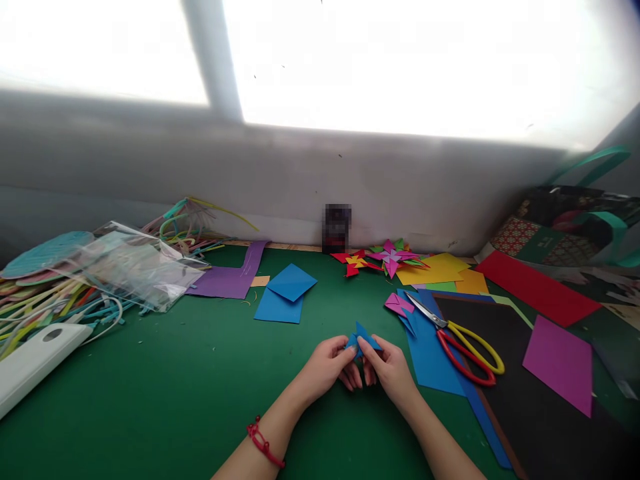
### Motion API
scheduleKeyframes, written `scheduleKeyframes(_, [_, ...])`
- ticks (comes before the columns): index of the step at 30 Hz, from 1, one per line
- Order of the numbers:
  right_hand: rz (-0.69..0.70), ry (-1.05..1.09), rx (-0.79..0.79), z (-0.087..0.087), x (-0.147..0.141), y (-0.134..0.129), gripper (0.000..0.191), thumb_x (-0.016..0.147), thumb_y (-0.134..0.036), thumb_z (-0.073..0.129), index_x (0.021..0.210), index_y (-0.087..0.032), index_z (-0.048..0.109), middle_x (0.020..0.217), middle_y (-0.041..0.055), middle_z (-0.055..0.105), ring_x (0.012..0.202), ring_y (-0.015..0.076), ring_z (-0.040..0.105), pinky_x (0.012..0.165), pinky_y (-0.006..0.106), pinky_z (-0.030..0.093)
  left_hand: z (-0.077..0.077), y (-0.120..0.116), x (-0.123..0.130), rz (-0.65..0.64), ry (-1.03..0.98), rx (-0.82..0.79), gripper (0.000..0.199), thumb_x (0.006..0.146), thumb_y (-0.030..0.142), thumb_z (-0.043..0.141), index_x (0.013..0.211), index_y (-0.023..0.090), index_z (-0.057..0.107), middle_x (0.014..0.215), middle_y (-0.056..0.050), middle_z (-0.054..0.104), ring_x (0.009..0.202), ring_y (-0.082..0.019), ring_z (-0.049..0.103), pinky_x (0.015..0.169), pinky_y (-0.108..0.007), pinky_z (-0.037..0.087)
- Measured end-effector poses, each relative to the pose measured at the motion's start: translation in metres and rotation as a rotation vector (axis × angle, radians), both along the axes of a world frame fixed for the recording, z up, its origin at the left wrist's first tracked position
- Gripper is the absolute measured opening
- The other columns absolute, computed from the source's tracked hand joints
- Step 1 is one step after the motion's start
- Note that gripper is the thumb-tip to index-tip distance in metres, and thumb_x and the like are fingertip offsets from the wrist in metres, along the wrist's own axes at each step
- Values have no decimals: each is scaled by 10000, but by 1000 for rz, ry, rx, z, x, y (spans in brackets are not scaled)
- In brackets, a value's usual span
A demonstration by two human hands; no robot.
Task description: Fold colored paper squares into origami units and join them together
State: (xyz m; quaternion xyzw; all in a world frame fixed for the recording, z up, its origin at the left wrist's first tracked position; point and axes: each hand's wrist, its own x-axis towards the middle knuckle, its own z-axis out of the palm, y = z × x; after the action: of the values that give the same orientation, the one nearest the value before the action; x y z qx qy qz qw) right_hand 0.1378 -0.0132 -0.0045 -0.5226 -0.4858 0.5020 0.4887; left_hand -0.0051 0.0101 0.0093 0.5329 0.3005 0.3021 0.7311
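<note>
On the green table (175,400), the paper stars (393,256) look finished; two blue sheets (293,283) lie flat. The left hand (327,363) and right hand (393,370) pinch a small blue piece (362,330) between them, seemingly part-folded, though too covered to tell what creases remain.

Left grip (327,363) and right grip (394,370) close together, thumbs (370,349) uppermost, 2 forearms (434,423) diagonal

Red cord bracelet (267,447), seemingly beaded, around the left wrist (291,403).
</note>
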Motion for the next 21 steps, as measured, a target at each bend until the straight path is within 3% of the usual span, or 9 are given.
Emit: scheduleKeyframes(21, [-2, -13, 5, 4, -2, -1, 300, 768, -410, 548, 599, -188, 441, 381, -64, 455, 314, 87, 437, 326, 190, 299, -1, 0, 1, 6, 3, -7, 280, 808, 408, 427, 823, 131, 472, 609, -41, 595, 503, -124, 577, 450, -211, 448])
